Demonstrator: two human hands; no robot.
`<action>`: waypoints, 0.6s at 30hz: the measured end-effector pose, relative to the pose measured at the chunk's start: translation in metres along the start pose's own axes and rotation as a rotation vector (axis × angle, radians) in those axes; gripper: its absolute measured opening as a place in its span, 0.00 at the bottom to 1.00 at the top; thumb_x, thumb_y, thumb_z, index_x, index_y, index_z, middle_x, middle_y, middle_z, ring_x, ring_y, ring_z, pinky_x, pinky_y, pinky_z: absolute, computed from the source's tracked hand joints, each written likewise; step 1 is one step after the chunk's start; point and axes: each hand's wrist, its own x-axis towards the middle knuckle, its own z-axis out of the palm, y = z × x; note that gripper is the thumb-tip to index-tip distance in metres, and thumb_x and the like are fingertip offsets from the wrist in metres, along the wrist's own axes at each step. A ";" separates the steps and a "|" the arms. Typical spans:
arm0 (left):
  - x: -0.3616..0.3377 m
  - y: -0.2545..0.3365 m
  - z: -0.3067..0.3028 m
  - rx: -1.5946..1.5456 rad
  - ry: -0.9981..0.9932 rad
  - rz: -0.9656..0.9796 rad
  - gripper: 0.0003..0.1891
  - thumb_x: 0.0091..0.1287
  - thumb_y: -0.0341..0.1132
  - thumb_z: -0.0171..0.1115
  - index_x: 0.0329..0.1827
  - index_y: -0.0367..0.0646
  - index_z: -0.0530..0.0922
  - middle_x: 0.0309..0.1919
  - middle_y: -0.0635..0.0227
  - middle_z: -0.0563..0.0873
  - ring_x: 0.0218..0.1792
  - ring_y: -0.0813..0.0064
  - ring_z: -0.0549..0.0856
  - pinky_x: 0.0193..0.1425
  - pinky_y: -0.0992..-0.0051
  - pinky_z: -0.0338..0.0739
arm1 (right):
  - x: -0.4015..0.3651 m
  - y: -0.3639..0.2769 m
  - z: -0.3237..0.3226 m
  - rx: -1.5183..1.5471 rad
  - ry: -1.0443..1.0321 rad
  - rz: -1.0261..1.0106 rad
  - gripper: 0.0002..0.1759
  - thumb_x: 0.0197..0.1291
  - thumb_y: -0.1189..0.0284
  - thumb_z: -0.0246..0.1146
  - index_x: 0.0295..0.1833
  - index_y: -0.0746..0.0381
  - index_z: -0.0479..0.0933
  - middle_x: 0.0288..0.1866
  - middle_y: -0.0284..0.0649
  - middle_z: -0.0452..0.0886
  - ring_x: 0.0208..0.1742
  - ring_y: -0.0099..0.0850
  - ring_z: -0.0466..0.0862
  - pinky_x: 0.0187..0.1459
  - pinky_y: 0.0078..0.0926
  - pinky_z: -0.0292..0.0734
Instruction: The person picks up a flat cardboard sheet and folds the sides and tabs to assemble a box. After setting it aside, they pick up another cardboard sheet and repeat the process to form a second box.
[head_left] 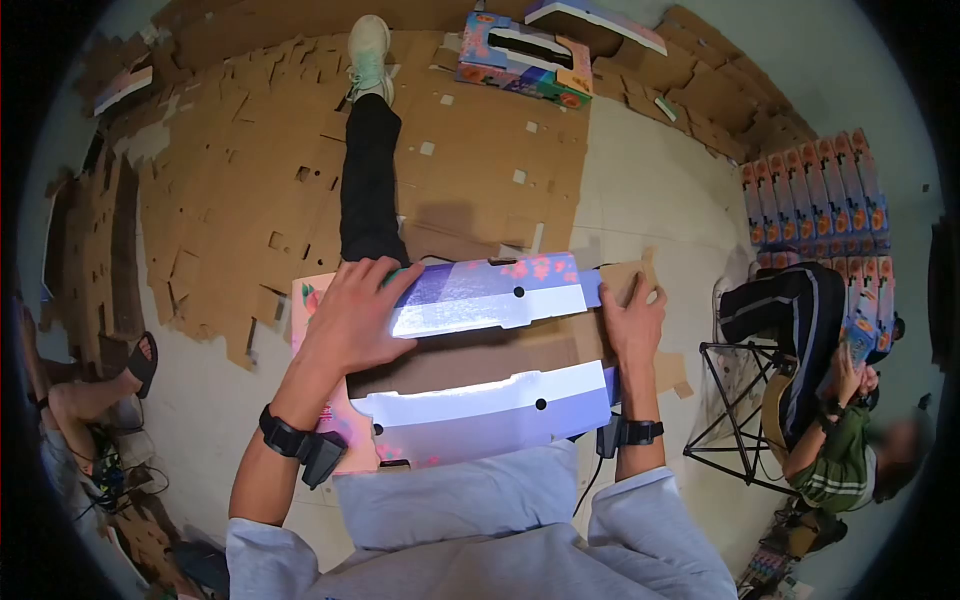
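Carton (480, 428) lies mid-frame; my left hand (358, 315) spreads across its upper flap (480, 300), right hand (632, 318) at its right end, grip unclear.

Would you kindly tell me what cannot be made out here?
Head view, purple and white cardboard box: part of its upper flap, under the left hand.
Head view, stacked pink and purple cartons: any lettering, too small.
Head view, person at far left: head, cut off by dark edge.
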 end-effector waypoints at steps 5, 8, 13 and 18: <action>0.000 -0.002 0.002 0.028 -0.007 0.007 0.50 0.49 0.46 0.87 0.82 0.50 0.80 0.67 0.53 0.84 0.66 0.48 0.83 0.75 0.54 0.76 | 0.001 -0.030 -0.049 0.115 -0.233 0.067 0.57 0.64 0.43 0.78 0.89 0.60 0.64 0.77 0.68 0.74 0.72 0.66 0.84 0.73 0.55 0.81; -0.003 -0.001 0.004 0.043 0.009 0.004 0.51 0.49 0.46 0.88 0.82 0.50 0.79 0.67 0.52 0.84 0.67 0.48 0.83 0.76 0.54 0.76 | -0.005 -0.046 -0.066 0.187 -0.188 -0.107 0.59 0.65 0.48 0.80 0.91 0.62 0.58 0.76 0.68 0.75 0.70 0.64 0.86 0.72 0.55 0.82; -0.005 -0.004 0.006 0.062 0.013 -0.005 0.52 0.49 0.47 0.87 0.83 0.50 0.78 0.67 0.52 0.83 0.67 0.46 0.83 0.78 0.53 0.75 | -0.010 -0.054 -0.074 0.656 -0.219 -0.202 0.55 0.76 0.63 0.73 0.93 0.69 0.47 0.79 0.65 0.77 0.72 0.54 0.86 0.75 0.47 0.80; -0.006 -0.004 0.011 0.042 0.048 -0.001 0.51 0.50 0.48 0.85 0.83 0.49 0.78 0.65 0.52 0.84 0.66 0.45 0.83 0.78 0.52 0.74 | 0.014 -0.050 -0.107 0.956 -0.513 -0.114 0.50 0.82 0.69 0.65 0.94 0.71 0.42 0.82 0.59 0.76 0.78 0.41 0.80 0.78 0.36 0.74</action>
